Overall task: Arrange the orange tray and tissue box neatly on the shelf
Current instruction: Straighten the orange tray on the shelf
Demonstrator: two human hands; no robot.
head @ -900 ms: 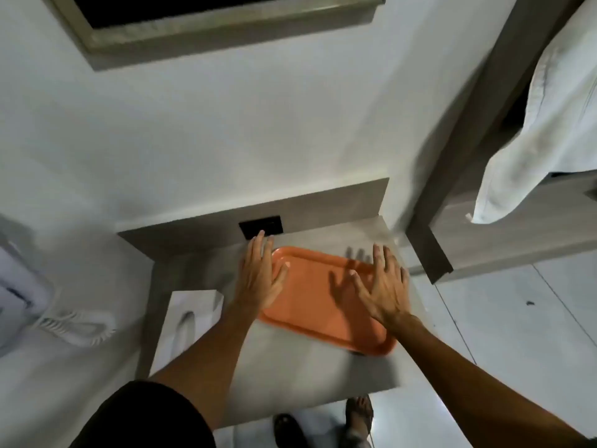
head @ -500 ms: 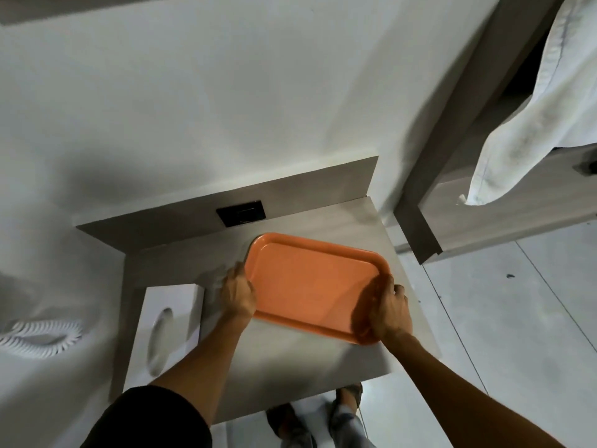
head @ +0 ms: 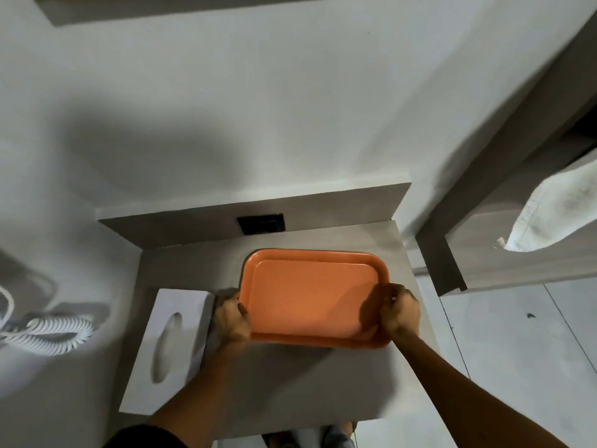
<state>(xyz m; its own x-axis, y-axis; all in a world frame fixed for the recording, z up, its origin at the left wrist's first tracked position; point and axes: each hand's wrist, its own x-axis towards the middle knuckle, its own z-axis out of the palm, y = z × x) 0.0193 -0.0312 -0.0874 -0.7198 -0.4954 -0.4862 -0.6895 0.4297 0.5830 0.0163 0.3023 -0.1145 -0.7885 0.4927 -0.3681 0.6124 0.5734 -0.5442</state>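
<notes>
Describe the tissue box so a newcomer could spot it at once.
Find the grey shelf fixed to the white wall. The tissue box lies along its left edge, left of the orange tray gripped by the left hand and right hand. It is the only white block, with an oval slot on top.

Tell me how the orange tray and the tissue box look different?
The orange tray is wide, shallow and open on top; the tissue box is a taller closed white block with an oval slot. The left hand and right hand grip the tray's short ends; nobody holds the box. Both are on the grey shelf.
</notes>
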